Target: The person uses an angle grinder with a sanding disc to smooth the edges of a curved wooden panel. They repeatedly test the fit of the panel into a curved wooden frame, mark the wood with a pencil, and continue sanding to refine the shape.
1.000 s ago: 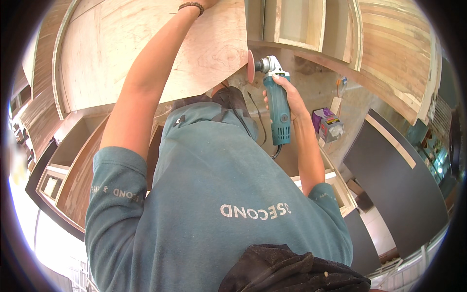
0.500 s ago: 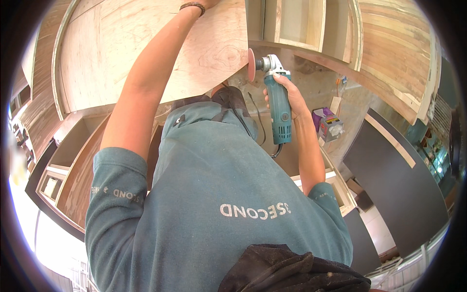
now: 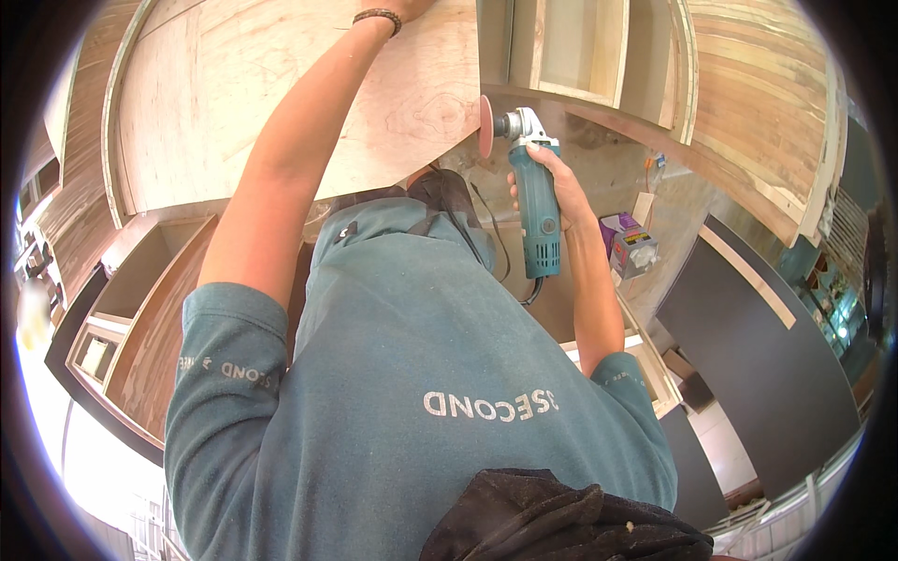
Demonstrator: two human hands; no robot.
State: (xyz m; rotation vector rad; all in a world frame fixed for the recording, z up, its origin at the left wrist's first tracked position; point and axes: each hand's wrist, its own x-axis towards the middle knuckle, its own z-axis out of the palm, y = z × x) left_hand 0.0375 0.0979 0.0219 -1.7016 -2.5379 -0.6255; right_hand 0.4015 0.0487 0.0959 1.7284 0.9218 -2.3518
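My right hand is wrapped round the teal body of an angle grinder, its thumb lying near the metal gear head. A reddish sanding disc on the grinder stands upright, right at the right edge of a pale plywood panel; whether it touches the wood I cannot tell. The grinder's black cord hangs from its lower end. At the top of the picture my left hand, with a braided bracelet at the wrist, is over the panel's far part; its fingers are cut off by the frame.
Open wooden cabinet frames stand beyond the panel, with a striped wood panel at the far right. A purple and grey box sits on the floor near my right forearm. Dark boards lie to the right; another wooden cabinet is at left.
My left hand and forearm have shifted slightly right and nearer. The grinder has moved only a little rightward, still by the panel's edge.
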